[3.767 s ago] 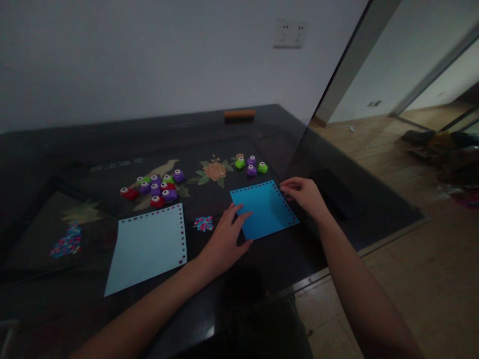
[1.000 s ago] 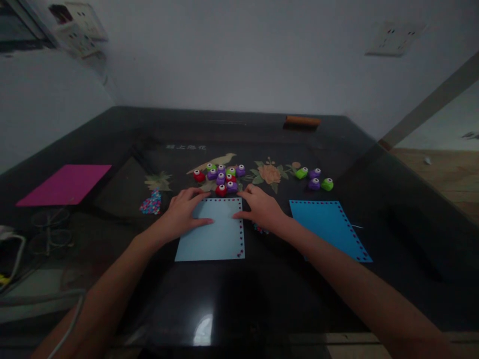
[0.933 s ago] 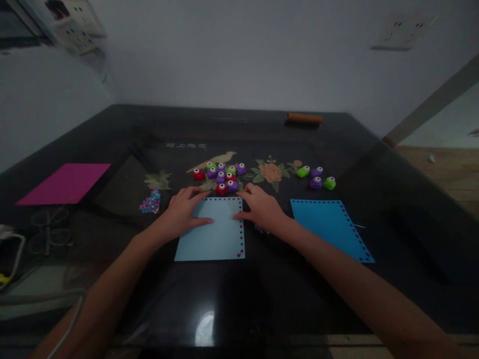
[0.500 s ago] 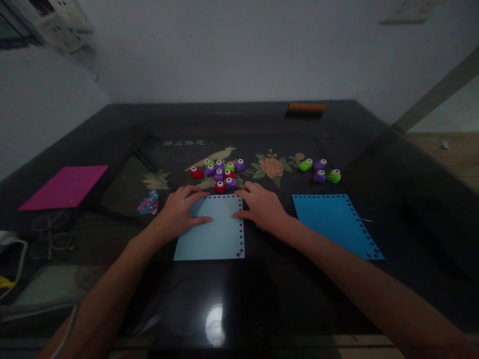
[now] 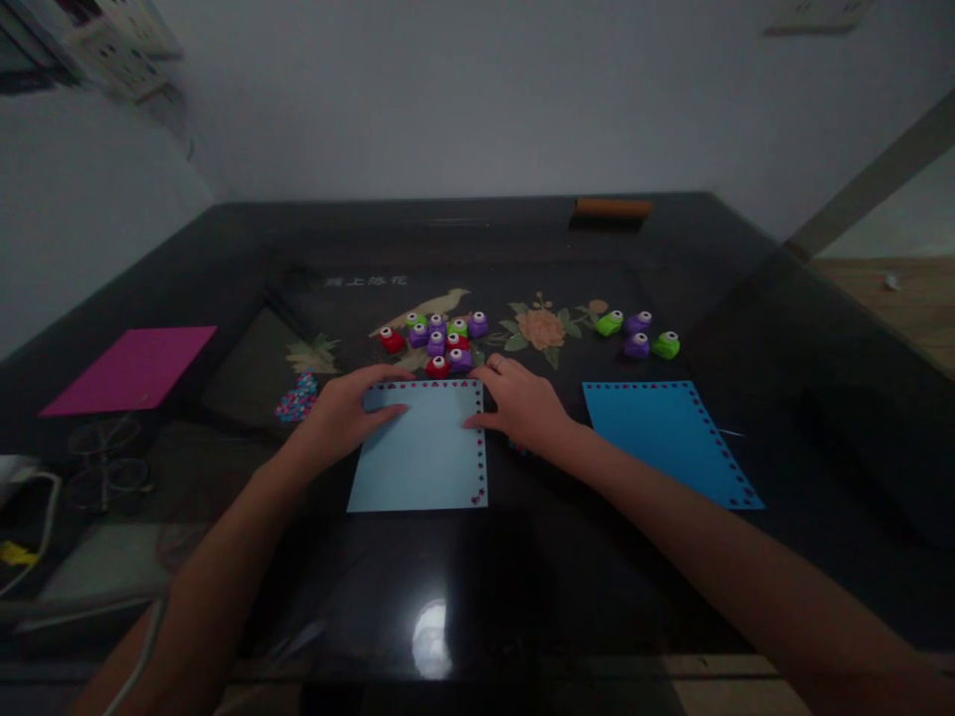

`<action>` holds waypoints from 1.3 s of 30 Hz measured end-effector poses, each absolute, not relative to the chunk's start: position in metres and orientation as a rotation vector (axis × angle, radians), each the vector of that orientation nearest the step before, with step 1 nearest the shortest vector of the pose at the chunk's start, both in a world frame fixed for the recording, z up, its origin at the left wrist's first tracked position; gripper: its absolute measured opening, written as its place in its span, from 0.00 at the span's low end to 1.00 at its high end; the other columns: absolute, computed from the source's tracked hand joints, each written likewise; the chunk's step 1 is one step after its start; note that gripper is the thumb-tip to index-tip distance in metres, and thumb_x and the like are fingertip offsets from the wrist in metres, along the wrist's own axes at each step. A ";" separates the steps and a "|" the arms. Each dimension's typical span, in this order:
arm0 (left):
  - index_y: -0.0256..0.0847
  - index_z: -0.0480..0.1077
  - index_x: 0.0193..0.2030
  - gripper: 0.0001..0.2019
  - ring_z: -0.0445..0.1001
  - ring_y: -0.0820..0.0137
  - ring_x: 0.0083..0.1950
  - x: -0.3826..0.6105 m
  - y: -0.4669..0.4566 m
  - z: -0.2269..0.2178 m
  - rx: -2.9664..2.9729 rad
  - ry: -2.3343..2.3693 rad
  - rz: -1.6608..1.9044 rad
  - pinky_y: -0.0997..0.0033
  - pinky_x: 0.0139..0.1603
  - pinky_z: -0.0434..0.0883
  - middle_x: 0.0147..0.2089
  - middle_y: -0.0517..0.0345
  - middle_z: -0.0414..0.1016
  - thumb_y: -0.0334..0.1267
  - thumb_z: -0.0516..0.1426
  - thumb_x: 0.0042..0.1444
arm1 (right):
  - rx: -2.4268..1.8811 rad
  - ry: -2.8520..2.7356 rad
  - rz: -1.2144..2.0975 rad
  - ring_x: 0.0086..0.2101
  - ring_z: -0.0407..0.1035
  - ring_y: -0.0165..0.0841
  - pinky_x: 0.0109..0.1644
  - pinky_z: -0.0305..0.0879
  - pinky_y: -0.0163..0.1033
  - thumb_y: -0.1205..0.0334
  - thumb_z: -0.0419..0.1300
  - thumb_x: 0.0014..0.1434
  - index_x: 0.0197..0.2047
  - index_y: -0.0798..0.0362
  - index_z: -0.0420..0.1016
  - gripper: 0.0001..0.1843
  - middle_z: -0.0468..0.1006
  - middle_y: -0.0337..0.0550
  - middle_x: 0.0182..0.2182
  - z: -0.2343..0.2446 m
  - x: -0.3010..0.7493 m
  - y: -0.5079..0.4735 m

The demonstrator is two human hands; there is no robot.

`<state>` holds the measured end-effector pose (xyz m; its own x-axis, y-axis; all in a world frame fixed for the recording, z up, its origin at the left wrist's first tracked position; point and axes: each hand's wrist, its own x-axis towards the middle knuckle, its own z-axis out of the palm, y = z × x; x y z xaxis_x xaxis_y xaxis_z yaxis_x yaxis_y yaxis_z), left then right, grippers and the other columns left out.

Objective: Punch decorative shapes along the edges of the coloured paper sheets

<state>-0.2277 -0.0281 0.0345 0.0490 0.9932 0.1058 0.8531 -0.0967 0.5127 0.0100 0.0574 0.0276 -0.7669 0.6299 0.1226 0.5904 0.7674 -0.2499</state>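
Note:
A pale blue paper sheet (image 5: 425, 457) with punched holes along its top and right edges lies on the dark glass table (image 5: 477, 587). My left hand (image 5: 345, 411) rests on its upper left corner, fingers loosely spread. At the sheet's upper right edge sits my right hand (image 5: 522, 405), fingers stretched and touching the paper. Just beyond both hands is a cluster of small red, purple and green craft punches (image 5: 437, 341).
A darker blue sheet (image 5: 664, 438) with punched edges lies to the right, with three punches (image 5: 640, 336) behind it. A magenta sheet (image 5: 130, 368) lies far left. Punched confetti (image 5: 296, 398) sits left of my left hand. Cables (image 5: 30, 537) occupy the near left; an orange bar (image 5: 612, 208) is at the back.
I turned from the darker blue sheet to the pale blue one and put both hands on it. In the last second my left hand slid toward the sheet's upper left corner.

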 end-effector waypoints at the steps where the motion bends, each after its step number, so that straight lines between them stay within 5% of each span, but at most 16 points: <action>1: 0.43 0.69 0.51 0.18 0.74 0.60 0.46 -0.229 -0.028 0.036 1.967 1.880 0.672 0.62 0.49 0.69 0.47 0.54 0.76 0.44 0.58 0.53 | -0.970 -2.758 0.297 0.46 0.68 0.45 0.38 0.67 0.43 0.48 0.66 0.51 0.51 0.55 0.68 0.28 0.70 0.52 0.48 0.027 0.010 0.058; 6: 0.41 0.70 0.50 0.24 0.73 0.67 0.34 -0.231 -0.028 0.044 1.683 1.917 0.801 0.69 0.33 0.71 0.38 0.57 0.75 0.48 0.62 0.47 | -1.011 -2.719 0.374 0.46 0.68 0.45 0.37 0.67 0.44 0.48 0.67 0.50 0.50 0.55 0.66 0.29 0.71 0.51 0.47 0.028 0.009 0.058; 18: 0.43 0.75 0.38 0.14 0.78 0.62 0.36 -0.242 -0.031 0.043 1.480 1.673 0.558 0.64 0.36 0.76 0.36 0.58 0.81 0.48 0.62 0.47 | -1.019 -2.713 0.457 0.45 0.68 0.43 0.35 0.65 0.40 0.51 0.67 0.50 0.48 0.52 0.65 0.26 0.70 0.47 0.46 0.031 0.010 0.057; 28: 0.41 0.68 0.18 0.19 0.71 0.67 0.22 -0.245 -0.033 0.047 1.544 1.859 0.359 0.70 0.22 0.68 0.19 0.59 0.71 0.55 0.59 0.47 | -1.012 -2.573 0.715 0.39 0.69 0.39 0.35 0.63 0.39 0.51 0.67 0.50 0.43 0.55 0.67 0.23 0.72 0.48 0.41 0.034 0.011 0.065; 34: 0.40 0.75 0.33 0.17 0.77 0.61 0.34 -0.244 -0.035 0.053 1.300 1.749 0.779 0.63 0.34 0.76 0.34 0.53 0.80 0.52 0.61 0.45 | -0.853 -2.342 1.462 0.23 0.64 0.27 0.26 0.59 0.34 0.55 0.58 0.59 0.30 0.55 0.69 0.12 0.72 0.39 0.23 0.058 0.020 0.078; 39: 0.40 0.75 0.37 0.17 0.79 0.56 0.38 -0.243 -0.040 0.049 1.229 1.743 0.924 0.58 0.37 0.78 0.38 0.52 0.81 0.52 0.62 0.47 | -0.814 -2.299 1.574 0.20 0.61 0.24 0.25 0.56 0.32 0.59 0.58 0.59 0.25 0.55 0.69 0.13 0.67 0.34 0.17 0.072 0.026 0.079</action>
